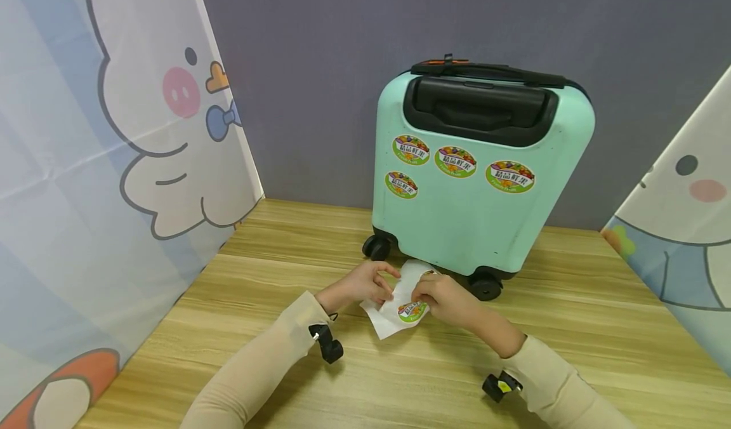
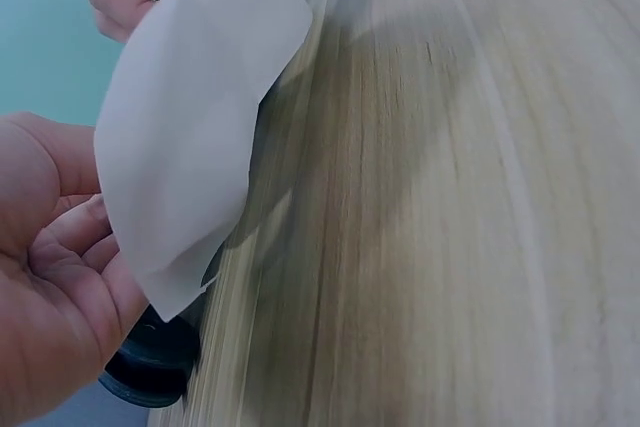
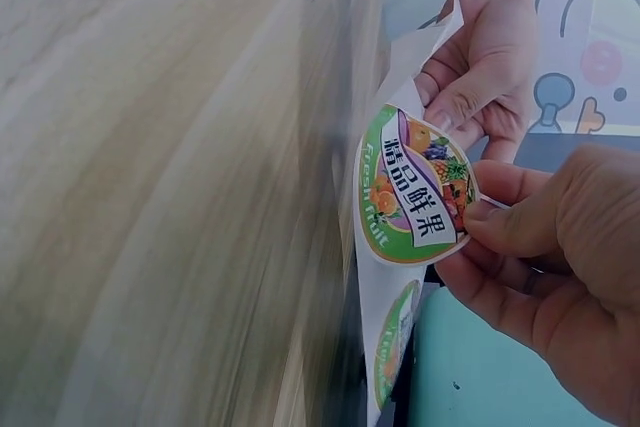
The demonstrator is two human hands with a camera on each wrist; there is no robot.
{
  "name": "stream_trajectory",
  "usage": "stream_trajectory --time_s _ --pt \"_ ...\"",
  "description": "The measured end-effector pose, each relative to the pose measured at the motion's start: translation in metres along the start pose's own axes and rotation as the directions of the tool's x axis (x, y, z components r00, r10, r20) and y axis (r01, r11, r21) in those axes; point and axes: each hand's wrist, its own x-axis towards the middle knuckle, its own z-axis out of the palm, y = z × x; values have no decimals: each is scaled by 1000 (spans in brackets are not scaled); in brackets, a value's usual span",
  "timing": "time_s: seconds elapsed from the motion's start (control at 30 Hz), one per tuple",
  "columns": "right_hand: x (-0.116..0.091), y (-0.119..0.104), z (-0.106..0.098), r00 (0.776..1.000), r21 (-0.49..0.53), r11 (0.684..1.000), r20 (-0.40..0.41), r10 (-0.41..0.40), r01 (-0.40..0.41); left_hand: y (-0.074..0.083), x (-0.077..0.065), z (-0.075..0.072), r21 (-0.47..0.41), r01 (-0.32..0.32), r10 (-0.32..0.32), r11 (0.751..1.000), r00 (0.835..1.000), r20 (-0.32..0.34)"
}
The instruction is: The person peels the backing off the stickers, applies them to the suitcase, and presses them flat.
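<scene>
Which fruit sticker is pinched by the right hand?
The nearer sticker on the white sheet: the right hand pinches its edge. The sheet's other sticker and the suitcase's four are not pinched.

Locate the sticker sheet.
In the head view, the sticker sheet is below centre, between the left hand and right hand, in front of the mint-green suitcase.

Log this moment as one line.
left hand: holds backing sheet | right hand: pinches sticker edge | suitcase: stands on wheels, four matching stickers attached

Indoor staged area, cartoon drapes (image 1: 63, 181), grey backdrop (image 1: 308, 86)
</scene>
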Motion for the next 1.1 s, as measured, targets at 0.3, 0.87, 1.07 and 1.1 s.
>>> stream_trajectory --time_s 0.3,0.87,1.07,1.1 --pt "-2 -1 -4 1000 84 996 19 25 -26 1 -2 -1 -1 8 -8 1000 1000 -3" --pt "-7 0 -12 988 125 981 34 148 -151 -2 -1 -7 73 49 -44 996 997 -68" --pt "-6 0 -14 972 164 958 55 229 -235 0 -1 -7 78 64 -56 995 994 -98" --pt "-6 0 -14 967 170 952 60 246 -253 0 -2 -7 88 65 -56 994 993 -102"
